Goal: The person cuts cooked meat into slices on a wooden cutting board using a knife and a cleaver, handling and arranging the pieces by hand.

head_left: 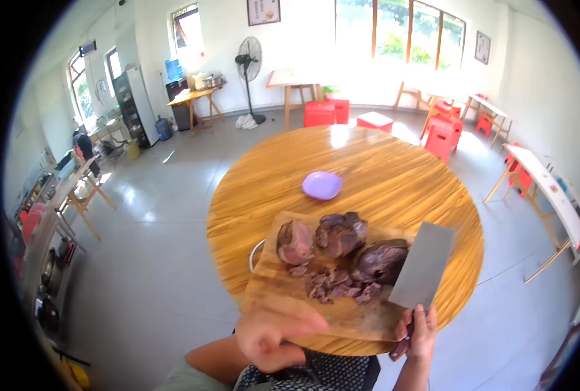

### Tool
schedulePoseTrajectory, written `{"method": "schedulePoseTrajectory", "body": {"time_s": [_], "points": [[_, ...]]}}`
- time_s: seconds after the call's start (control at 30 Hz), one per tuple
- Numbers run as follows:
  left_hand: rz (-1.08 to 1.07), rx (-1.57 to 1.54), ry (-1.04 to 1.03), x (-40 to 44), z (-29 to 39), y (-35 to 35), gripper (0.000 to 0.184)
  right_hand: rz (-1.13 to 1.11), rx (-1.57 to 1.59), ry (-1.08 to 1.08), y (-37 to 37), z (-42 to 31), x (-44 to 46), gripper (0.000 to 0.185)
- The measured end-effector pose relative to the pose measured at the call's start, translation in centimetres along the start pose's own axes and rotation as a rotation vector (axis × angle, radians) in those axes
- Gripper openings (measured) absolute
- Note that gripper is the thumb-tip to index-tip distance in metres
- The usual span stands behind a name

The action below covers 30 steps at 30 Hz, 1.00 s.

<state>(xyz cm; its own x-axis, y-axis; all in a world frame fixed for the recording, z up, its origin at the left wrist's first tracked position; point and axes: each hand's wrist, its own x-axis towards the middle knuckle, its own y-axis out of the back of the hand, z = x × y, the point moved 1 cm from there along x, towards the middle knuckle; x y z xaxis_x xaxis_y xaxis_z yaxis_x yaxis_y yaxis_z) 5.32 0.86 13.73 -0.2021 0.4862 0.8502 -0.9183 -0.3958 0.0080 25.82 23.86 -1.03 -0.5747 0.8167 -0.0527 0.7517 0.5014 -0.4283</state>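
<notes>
My right hand [421, 332] grips the dark handle of a cleaver [424, 264], its wide blade tilted up over the right side of the wooden cutting board [273, 287]. My left hand [270, 332], somewhat blurred, hovers at the board's near left edge with thumb and fingers apart and nothing visible in it. On the board lie three large chunks of dark cooked meat: a cut piece [296, 242] showing pink inside, a middle chunk [341, 234], and a right chunk [381, 260] partly behind the blade. Small meat slices [335, 285] are heaped in front of them.
The board rests on a round wooden table [394, 169], with a purple dish [322, 186] beyond it. A white ring-shaped handle or rim [254, 255] shows at the board's left. Red stools [319, 114], side tables and a standing fan [247, 65] are farther off.
</notes>
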Motion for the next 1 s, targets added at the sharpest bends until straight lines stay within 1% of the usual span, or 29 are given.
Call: {"method": "schedulePoseTrajectory", "body": {"time_s": [0.03, 0.1, 0.17, 0.2, 0.23, 0.3, 0.4, 0.43, 0.5, 0.57, 0.73, 0.87, 0.93, 1.0], "points": [[0.197, 0.152, 0.096, -1.3, -1.0, 0.2, 0.026, -0.006, 0.023, 0.015, -0.1, 0.1, 0.1, 0.007], [0.218, 0.662, 0.214, -3.6, -3.6, 3.1, 0.018, -0.006, 0.059, 0.026, -0.4, -0.3, 0.1, 0.007], [0.314, 0.839, 0.335, -6.3, -5.7, 5.2, 0.019, 0.035, 0.138, 0.04, 0.2, 0.1, 0.5, 0.007], [0.317, 0.812, 0.314, -6.9, -6.3, 5.7, 0.019, 0.062, 0.178, 0.054, 0.0, 0.1, 0.5, 0.009], [0.334, 0.877, 0.356, -8.0, -5.9, 6.5, 0.019, 0.031, 0.173, 0.053, -1.0, -0.9, -0.1, 0.009], [0.36, 0.891, 0.368, -9.0, -7.0, 7.0, 0.019, 0.103, 0.257, 0.071, -0.7, -0.4, 0.6, 0.009], [0.372, 0.935, 0.466, -10.2, -7.5, 7.1, 0.025, 0.127, 0.227, 0.111, -1.1, -0.6, 1.6, 0.011], [0.38, 0.918, 0.453, -10.4, -7.8, 7.2, 0.025, 0.151, 0.218, 0.12, -1.1, -0.4, 2.0, 0.011], [0.382, 0.966, 0.455, -10.6, -8.3, 7.3, 0.026, 0.137, 0.193, 0.142, -0.7, -0.3, 2.5, 0.01], [0.382, 0.95, 0.46, -10.5, -8.2, 7.2, 0.028, 0.093, 0.191, 0.139, -0.3, 0.2, 2.4, 0.012], [0.381, 0.963, 0.492, -10.7, -8.2, 7.3, 0.03, 0.092, 0.054, 0.119, -0.2, 0.2, 2.5, 0.012], [0.388, 0.944, 0.493, -10.5, -8.1, 7.3, 0.03, 0.082, 0.087, 0.098, -0.5, -0.2, 2.5, 0.011], [0.356, 0.99, 0.461, -10.8, -8.1, 7.3, 0.031, 0.103, 0.089, 0.094, -0.5, -0.2, 1.9, 0.011], [0.354, 0.982, 0.478, -10.9, -8.0, 7.4, 0.032, 0.088, 0.096, 0.092, -0.7, -0.3, 2.1, 0.01]]}}
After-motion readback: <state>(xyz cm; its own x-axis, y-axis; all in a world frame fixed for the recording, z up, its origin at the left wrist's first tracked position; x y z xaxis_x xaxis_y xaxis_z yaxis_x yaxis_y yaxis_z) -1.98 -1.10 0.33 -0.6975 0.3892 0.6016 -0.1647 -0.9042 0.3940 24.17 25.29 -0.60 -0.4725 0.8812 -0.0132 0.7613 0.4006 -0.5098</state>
